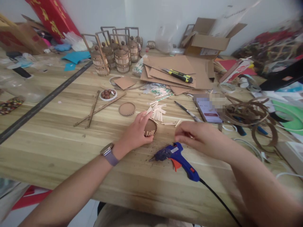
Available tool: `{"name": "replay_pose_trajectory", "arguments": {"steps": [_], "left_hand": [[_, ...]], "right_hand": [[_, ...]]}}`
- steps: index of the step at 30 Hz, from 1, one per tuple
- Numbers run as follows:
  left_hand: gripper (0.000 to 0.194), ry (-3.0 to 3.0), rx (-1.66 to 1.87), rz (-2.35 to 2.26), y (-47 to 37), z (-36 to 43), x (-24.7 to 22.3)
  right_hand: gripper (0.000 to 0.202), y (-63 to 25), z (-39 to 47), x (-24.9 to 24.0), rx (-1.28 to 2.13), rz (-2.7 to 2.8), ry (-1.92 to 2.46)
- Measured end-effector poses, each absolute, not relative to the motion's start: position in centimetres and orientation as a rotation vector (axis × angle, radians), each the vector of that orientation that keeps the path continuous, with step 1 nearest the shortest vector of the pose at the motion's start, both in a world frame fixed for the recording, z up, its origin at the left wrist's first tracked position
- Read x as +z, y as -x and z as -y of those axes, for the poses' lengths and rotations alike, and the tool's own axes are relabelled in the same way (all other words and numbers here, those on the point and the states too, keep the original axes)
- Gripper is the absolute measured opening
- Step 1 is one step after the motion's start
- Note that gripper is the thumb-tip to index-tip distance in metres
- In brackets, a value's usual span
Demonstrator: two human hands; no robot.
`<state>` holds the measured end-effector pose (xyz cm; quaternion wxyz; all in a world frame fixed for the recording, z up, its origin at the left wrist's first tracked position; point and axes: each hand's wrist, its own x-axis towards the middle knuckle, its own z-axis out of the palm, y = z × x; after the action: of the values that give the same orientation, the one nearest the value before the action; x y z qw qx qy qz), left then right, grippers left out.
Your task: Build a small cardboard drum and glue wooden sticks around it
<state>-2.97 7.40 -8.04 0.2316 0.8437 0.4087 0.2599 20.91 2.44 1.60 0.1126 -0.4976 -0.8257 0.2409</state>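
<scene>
My left hand (133,132), with a watch on its wrist, grips a small round cardboard base (151,125) between thumb and fingers. Several short pale sticks (149,133) stand along the near edge of that base. In my right hand (201,134), thumb and fingers pinch a short wooden stick (178,123), its tip showing above the fingers. Below the hands lies a blue glue gun (174,155), its nozzle pointing left. A loose pile of sticks (159,113) is just beyond the base. To its left rests another round cardboard base (127,109).
Lidded stick baskets (122,60) with tall handles stand at the back. Cardboard sheets (170,67) carry a utility knife (178,76). A bowl of brown beads (108,94) sits left; a phone (208,108) and brown strip coils (246,110) lie right. The glue gun's cord (219,197) runs to the front edge.
</scene>
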Motion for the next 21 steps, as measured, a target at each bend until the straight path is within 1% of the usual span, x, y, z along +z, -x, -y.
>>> {"name": "replay_pose_trajectory", "arguments": {"steps": [3,7,10,12,17,21], "left_hand": [[0.088,-2.314,0.731,-1.118,3.0,-7.4,-8.1],[0.083,-2.346,0.735,-1.081,3.2,-7.5,-8.2],[0.079,-2.350,0.724,-1.050,3.4,-7.5,-8.3],[0.078,-2.352,0.731,-1.040,3.5,-7.6,-8.4],[0.084,-2.437,0.763,-1.042,3.5,-7.8,-8.6],[0.084,-2.428,0.807,-1.070,3.5,-7.9,-8.7]], "right_hand": [[0.024,-22.3,-0.2,1.3,0.923,2.500,1.577],[0.017,-22.7,2.3,-0.2,1.044,2.458,1.744],[0.007,-22.0,3.2,-1.5,1.013,2.414,1.812],[0.004,-21.6,3.6,-2.1,0.943,2.391,1.857],[0.005,-21.3,4.7,-1.7,0.778,2.302,1.981],[0.019,-21.8,5.4,-0.5,0.649,2.189,1.941]]}}
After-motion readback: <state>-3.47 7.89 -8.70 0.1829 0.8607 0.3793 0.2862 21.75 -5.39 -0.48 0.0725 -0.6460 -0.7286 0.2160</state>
